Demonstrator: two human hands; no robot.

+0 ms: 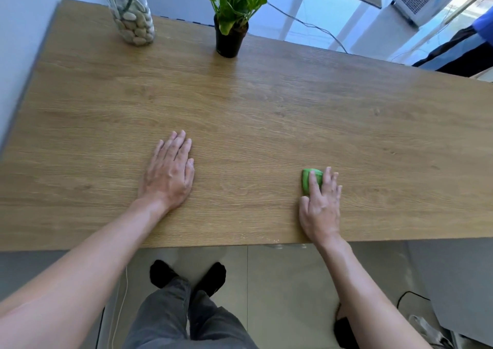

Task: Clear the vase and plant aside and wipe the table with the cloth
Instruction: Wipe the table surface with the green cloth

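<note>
Two hands on the wood-grain table (266,108): left hand (169,173) flat, right hand (320,207) pressing the bunched green cloth (310,179)

wood, glass, cloth
matt grained wood table (266,103); clear glass vase (132,9) of smooth pebbles; soft green cloth (306,179).

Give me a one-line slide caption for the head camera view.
Right hand presses green cloth on wooden table; left hand flat.
</note>
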